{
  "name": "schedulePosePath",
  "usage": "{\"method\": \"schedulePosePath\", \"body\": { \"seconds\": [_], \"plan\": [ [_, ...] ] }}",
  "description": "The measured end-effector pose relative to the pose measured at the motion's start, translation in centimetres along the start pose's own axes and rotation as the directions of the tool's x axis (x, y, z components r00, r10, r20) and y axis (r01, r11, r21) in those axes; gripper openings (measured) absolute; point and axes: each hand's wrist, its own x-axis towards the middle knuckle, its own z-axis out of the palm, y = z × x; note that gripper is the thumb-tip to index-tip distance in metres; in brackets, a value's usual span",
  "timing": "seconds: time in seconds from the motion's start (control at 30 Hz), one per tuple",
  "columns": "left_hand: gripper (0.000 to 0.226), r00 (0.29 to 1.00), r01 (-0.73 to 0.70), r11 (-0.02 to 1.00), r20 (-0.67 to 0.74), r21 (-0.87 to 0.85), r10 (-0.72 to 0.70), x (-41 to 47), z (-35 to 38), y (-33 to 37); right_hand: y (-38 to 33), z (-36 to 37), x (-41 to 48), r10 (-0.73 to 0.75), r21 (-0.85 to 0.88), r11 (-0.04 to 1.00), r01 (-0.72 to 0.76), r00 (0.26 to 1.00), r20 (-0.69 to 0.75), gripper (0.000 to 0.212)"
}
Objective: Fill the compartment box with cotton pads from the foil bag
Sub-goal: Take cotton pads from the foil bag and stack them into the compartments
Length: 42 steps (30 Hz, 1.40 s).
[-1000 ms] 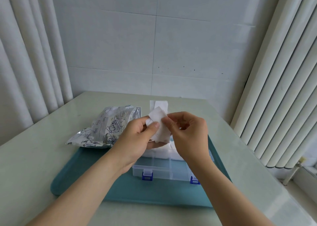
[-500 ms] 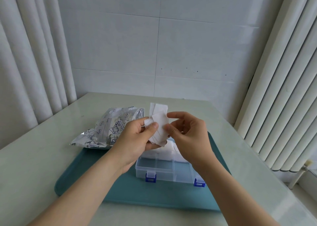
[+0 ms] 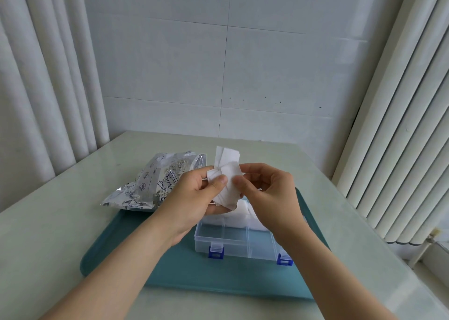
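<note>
Pads [image 3: 227, 186], pinched by the left hand [image 3: 192, 198] and the right hand [image 3: 269, 198], hang just over the box [image 3: 233, 239], whose empty near row lies below them.

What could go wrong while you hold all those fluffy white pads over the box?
1. The cotton pads are fanned out loosely in the left hand, so some could slip and land on the tray instead of in the compartment box.
2. The right hand pinches the edge of the stack, so it might peel off several pads stuck together instead of one.
</note>
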Motion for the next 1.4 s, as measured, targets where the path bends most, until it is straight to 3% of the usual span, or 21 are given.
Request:
{"method": "schedulePosePath", "body": {
  "seconds": [0.13,0.57,0.73,0.87,1.1,1.4],
  "plan": [
    [0.028,0.998,0.018,0.999,0.063,-0.031,-0.016,0.0,-0.2,0.0,0.3,-0.2,0.1,0.019,0.004,1.0,-0.019,1.0,-0.016,0.013],
    [0.028,1.0,0.024,0.999,0.0,-0.037,-0.024,0.3,-0.6,0.0,0.1,-0.9,0.6,0.102,0.247,0.966,-0.078,0.991,-0.085,0.01],
    [0.031,0.999,0.029,0.999,0.028,-0.027,-0.028,0.2,-0.6,0.0,-0.3,-0.8,0.2,0.018,0.102,0.994,-0.029,0.994,0.108,0.009],
    [0.033,0.994,0.043,0.996,0.103,-0.072,-0.036,0.0,-0.4,0.2,0.1,-0.4,0.1,0.018,-0.019,1.0,-0.016,0.998,0.068,0.011],
    [0.039,0.995,0.037,0.997,0.098,-0.072,-0.03,-0.1,-0.1,0.2,0.6,-0.2,0.2,-0.003,-0.042,0.999,0.002,1.0,-0.027,0.015],
    [0.037,0.994,0.025,0.999,0.103,-0.028,-0.022,-0.1,-0.2,0.1,1.2,0.2,0.4,-0.158,-0.3,0.943,0.145,0.987,-0.019,0.02]
  ]
}}
